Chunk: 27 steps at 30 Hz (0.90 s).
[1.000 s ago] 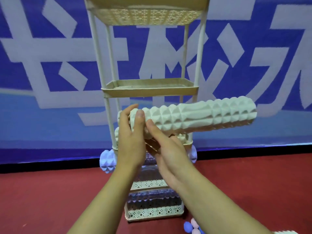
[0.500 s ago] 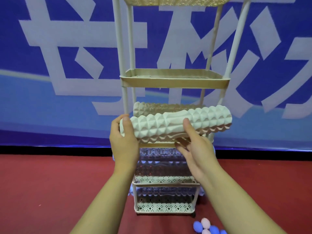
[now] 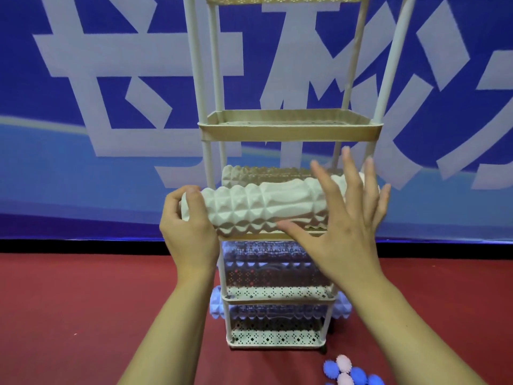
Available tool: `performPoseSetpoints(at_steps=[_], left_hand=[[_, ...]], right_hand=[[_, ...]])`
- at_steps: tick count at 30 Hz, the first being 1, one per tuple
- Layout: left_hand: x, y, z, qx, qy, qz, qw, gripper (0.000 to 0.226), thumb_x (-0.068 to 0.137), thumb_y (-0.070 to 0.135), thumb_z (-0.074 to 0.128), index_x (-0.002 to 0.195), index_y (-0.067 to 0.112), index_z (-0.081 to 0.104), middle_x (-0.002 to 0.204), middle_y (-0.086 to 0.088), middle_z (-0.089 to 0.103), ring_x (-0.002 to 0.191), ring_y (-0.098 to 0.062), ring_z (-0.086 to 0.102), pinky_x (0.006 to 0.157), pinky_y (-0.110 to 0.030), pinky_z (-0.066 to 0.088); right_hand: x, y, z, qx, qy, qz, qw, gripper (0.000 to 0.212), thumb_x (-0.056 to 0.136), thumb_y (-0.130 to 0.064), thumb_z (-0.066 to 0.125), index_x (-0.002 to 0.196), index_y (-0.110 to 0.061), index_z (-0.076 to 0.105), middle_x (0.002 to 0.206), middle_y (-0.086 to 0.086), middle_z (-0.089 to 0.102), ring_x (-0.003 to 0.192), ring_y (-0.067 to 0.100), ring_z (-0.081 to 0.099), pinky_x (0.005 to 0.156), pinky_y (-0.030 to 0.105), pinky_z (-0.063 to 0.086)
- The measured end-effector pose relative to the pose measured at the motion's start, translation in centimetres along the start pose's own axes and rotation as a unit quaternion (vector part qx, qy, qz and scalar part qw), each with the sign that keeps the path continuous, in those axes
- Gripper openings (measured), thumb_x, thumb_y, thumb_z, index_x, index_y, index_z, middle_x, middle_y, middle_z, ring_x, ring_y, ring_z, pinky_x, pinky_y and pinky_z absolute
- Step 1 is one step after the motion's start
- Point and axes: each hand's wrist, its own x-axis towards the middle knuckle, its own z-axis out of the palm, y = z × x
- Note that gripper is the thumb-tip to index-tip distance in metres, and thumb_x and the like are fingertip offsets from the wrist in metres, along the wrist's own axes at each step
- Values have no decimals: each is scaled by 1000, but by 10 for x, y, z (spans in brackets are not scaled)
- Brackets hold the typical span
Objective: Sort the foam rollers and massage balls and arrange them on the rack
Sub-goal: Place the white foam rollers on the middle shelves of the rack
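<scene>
1. A tall cream rack (image 3: 288,132) with several tiers stands on the red floor (image 3: 83,315), in front of a blue banner (image 3: 97,79) with large white characters.
2. A white ridged foam roller (image 3: 263,207) lies crosswise at the near edge of the rack's middle tier, its left end reaching out past the rack's left post.
3. The left hand (image 3: 188,226) grips the roller's left end, fingers curled over the end and thumb on its near face.
4. The right hand (image 3: 347,215) is spread, fingers straight and splayed, over the right half of the roller; the thumb touches the roller's lower near side. It wraps round nothing.
5. A second white roller (image 3: 266,173) lies on the same tier, just behind the first.
6. The two lower tiers hold pale blue rollers (image 3: 274,312), seen through the pierced walls; the blue ends of one stick out on both sides of the rack.
7. The tier above the white rollers shows only its rim from this view.
8. A cluster of spiky blue and pink massage balls (image 3: 349,373) lies on the floor near the rack's right foot, at the near right of the scene.
</scene>
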Motion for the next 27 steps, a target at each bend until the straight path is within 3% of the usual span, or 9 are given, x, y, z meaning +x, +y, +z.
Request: performPoseSetpoints(at_steps=[3, 6, 8, 10, 15, 21, 27], left_hand=[[0, -2, -3, 11, -17, 17, 1000, 20, 88, 42, 55, 93, 29, 70, 93, 11, 74, 94, -24, 70, 81, -63, 58], [1, -3, -6, 25, -35, 47, 998, 26, 89, 44, 54, 95, 25, 70, 96, 7, 73, 94, -21, 69, 85, -61, 56], [1, -4, -8, 41, -51, 67, 996, 28, 91, 43, 54, 97, 21, 70, 94, 8, 72, 93, -15, 68, 89, -54, 56], [0, -5, -8, 46, -66, 72, 994, 28, 93, 41, 53, 98, 19, 70, 94, 10, 71, 91, -10, 66, 88, -46, 56], [-1, -6, -5, 50, -85, 74, 992, 28, 92, 39, 53, 98, 17, 70, 90, 12, 70, 85, -1, 63, 80, -29, 50], [-1, -7, -5, 59, -94, 75, 991, 28, 93, 38, 54, 99, 16, 70, 92, 11, 71, 88, -6, 64, 82, -31, 51], [-2, -4, -5, 43, -77, 66, 994, 30, 92, 43, 53, 102, 19, 70, 96, 11, 71, 90, -4, 64, 83, -36, 53]], right_hand=[[4, 12, -3, -47, -60, -50, 996, 90, 77, -89, 52, 148, -34, 51, 165, -5, 34, 159, 26, 12, 126, 54, -10], [6, 20, -3, -39, -133, -55, 989, 96, 73, -94, 48, 145, -32, 54, 143, -10, 59, 142, 19, 46, 127, 50, 14], [7, 22, -4, -46, -166, -46, 984, 95, 70, -97, 47, 141, -34, 55, 126, -14, 64, 121, 16, 58, 116, 41, 34], [8, 21, -8, -66, -204, -33, 976, 96, 68, -101, 40, 142, -39, 52, 123, -17, 63, 115, 14, 58, 105, 35, 40], [10, 24, -9, -79, -273, -1, 959, 99, 62, -107, 35, 141, -49, 41, 133, -26, 57, 124, 9, 54, 104, 37, 40], [12, 29, -13, -79, -287, 15, 955, 92, 55, -106, 36, 122, -45, 50, 117, -23, 63, 109, 14, 60, 80, 33, 38], [17, 24, -22, -108, -255, -20, 961, 98, 60, -106, 31, 131, -42, 55, 123, -24, 63, 115, 11, 60, 90, 35, 43]])
